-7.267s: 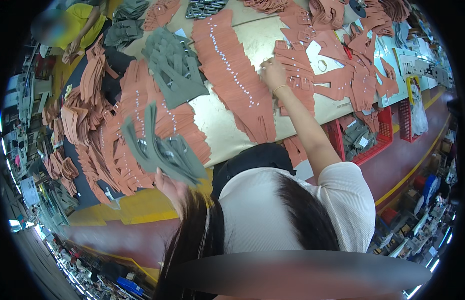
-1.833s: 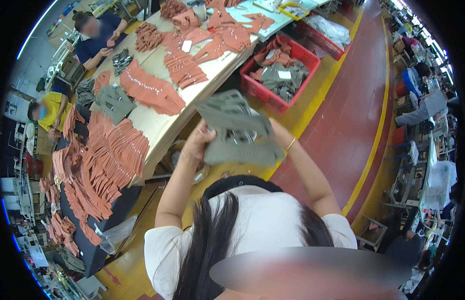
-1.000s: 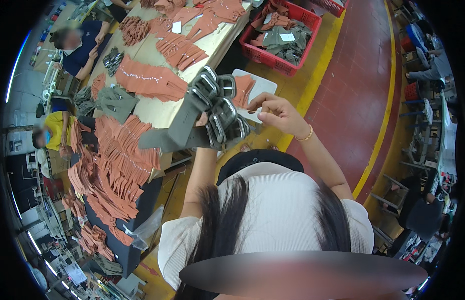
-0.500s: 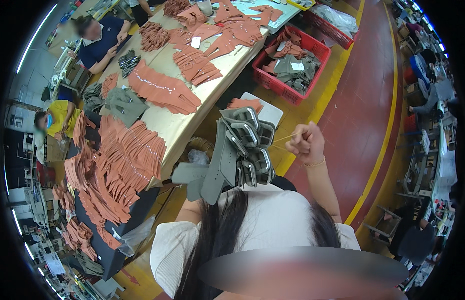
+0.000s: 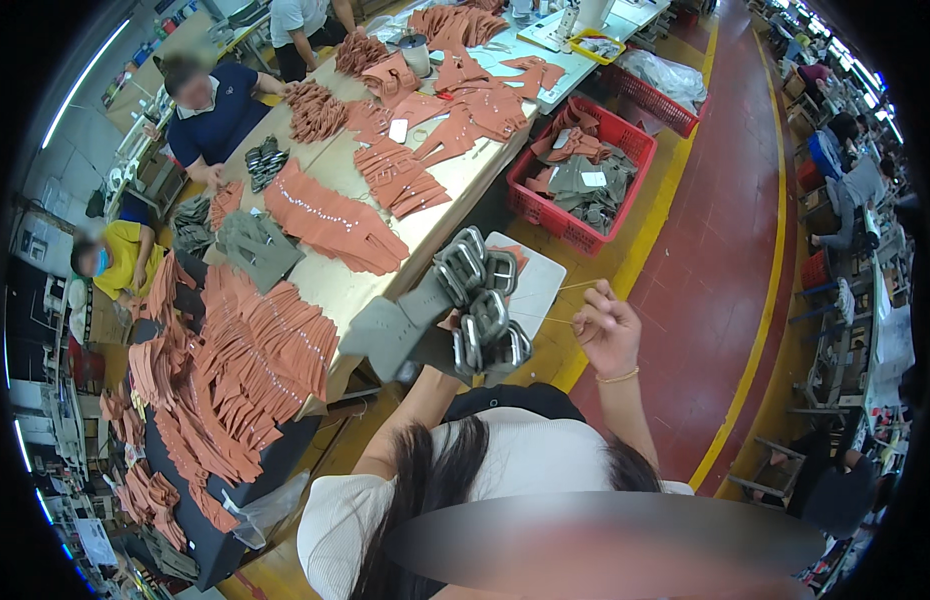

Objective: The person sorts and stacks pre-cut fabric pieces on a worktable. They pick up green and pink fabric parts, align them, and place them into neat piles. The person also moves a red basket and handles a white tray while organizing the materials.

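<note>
A bundle of grey-green straps with several silver buckles (image 5: 485, 320) hangs in the air before my chest. My left forearm (image 5: 415, 412) runs up beneath it; the left hand, mostly hidden behind the straps, carries the bundle. To its right, my right hand (image 5: 610, 325) is closed, its fingers pinching a thin yellow rubber band (image 5: 583, 285). Two strands of the band stretch from the fingers toward the buckles. Where they meet the bundle is too fine to make out.
A long table (image 5: 455, 215) holds stacks of orange-brown strap pieces (image 5: 335, 220). A white stool top (image 5: 540, 285) lies beyond the bundle. Red crates (image 5: 565, 228) stand by the aisle. Across the table sits a person in dark blue (image 5: 220, 120), near another in yellow (image 5: 125, 255).
The bundle has tilted and shifted a little left, showing more of my left forearm. My right hand has moved slightly down, and the band's strands now spread wider apart.
</note>
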A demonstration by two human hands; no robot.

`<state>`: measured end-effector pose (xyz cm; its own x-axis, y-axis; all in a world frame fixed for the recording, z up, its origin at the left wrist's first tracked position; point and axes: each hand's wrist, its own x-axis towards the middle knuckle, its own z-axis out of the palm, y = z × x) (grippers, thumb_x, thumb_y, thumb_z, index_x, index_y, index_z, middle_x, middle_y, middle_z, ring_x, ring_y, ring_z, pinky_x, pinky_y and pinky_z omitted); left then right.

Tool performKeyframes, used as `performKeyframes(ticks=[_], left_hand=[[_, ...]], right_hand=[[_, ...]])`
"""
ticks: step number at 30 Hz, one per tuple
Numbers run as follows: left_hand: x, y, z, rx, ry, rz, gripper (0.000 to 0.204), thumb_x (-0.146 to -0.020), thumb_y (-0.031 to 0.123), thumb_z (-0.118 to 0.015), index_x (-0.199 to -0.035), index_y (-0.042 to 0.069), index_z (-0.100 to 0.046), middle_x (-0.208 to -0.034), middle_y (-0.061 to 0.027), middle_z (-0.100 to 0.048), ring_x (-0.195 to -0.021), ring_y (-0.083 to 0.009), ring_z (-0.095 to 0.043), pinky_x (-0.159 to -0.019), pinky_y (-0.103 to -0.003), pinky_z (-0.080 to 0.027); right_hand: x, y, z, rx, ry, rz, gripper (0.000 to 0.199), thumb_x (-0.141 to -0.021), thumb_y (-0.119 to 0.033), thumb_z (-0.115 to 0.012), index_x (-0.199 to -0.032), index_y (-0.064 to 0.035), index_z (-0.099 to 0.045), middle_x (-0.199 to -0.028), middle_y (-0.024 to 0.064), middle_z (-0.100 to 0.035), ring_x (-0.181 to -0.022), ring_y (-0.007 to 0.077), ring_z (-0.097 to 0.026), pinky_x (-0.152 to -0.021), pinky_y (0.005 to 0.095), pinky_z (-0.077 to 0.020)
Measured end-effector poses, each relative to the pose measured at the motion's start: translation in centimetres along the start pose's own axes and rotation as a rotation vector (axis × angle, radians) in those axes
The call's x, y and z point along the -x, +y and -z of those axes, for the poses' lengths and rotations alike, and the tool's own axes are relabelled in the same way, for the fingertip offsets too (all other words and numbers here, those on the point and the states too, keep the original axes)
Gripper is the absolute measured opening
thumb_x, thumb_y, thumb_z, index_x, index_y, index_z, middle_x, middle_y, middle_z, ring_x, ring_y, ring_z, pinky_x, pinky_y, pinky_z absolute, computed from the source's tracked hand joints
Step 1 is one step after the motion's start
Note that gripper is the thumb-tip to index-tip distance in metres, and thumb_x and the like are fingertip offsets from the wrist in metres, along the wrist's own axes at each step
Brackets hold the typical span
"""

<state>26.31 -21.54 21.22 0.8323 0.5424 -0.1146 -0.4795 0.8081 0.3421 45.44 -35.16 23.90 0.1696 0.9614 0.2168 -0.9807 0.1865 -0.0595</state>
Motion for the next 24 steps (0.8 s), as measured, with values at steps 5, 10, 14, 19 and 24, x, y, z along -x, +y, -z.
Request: performKeyframes(ticks=[5, 10, 14, 19, 24], left_hand=[[0.0, 0.7, 0.1, -0.013, 0.01, 0.01, 0.066, -0.078, 0.015, -0.072, -0.135, 0.004, -0.04, -0.124, -0.0113, -0.055, -0.109, -0.0224, -0.058, -0.092, -0.039, -0.05], [-1.0, 1.6, -1.0, -0.027, 0.028, 0.019, 0.066, -0.078, 0.015, -0.072, -0.135, 0.004, -0.04, -0.123, -0.0112, -0.055, -0.109, -0.0221, -0.059, -0.092, -0.038, -0.051], [-2.5, 1.5, -3.0, -0.026, 0.082, 0.011, 0.066, -0.079, 0.016, -0.072, -0.135, 0.004, -0.041, -0.123, -0.0111, -0.056, -0.109, -0.0218, -0.059, -0.092, -0.038, -0.051], [-5.3, 1.0, -4.5, -0.146, 0.124, 0.054, 0.065, -0.079, 0.016, -0.072, -0.134, 0.003, -0.041, -0.123, -0.011, -0.056, -0.108, -0.0214, -0.059, -0.091, -0.038, -0.051], [-8.2, 2.4, -4.2, -0.572, -0.021, 0.202, 0.055, -0.08, 0.015, -0.07, -0.127, 0.0, -0.047, -0.114, -0.0101, -0.062, -0.1, -0.0172, -0.062, -0.087, -0.033, -0.051]], right_hand=[[-2.8, 3.7, -0.4, -0.505, -0.027, -0.089, 0.042, -0.097, -0.008, -0.04, -0.138, -0.0018, -0.036, -0.146, 0.0115, -0.034, -0.124, 0.0267, -0.048, -0.098, 0.0369, -0.0488], [-4.9, 5.5, -2.1, 0.485, 0.196, 0.285, 0.064, -0.089, -0.028, -0.061, -0.14, -0.0052, -0.029, -0.14, 0.0085, -0.038, -0.129, 0.03, -0.041, -0.098, 0.0385, -0.0493], [-5.6, 5.7, -2.5, 0.86, 0.083, 0.311, 0.092, -0.076, -0.048, -0.072, -0.141, -0.0024, -0.025, -0.141, 0.0111, -0.036, -0.13, 0.0249, -0.039, -0.106, 0.0362, -0.0392], [-7.2, 2.5, -1.6, 1.02, 0.057, 0.18, 0.097, -0.072, -0.058, -0.072, -0.138, -0.0024, -0.028, -0.14, 0.011, -0.038, -0.124, 0.0176, -0.043, -0.104, 0.0323, -0.0354], [-10.1, -4.5, -1.6, 1.184, -0.033, 0.086, 0.092, -0.072, -0.056, -0.073, -0.135, -0.0014, -0.033, -0.134, 0.0104, -0.043, -0.12, 0.0182, -0.046, -0.102, 0.0321, -0.0365]])
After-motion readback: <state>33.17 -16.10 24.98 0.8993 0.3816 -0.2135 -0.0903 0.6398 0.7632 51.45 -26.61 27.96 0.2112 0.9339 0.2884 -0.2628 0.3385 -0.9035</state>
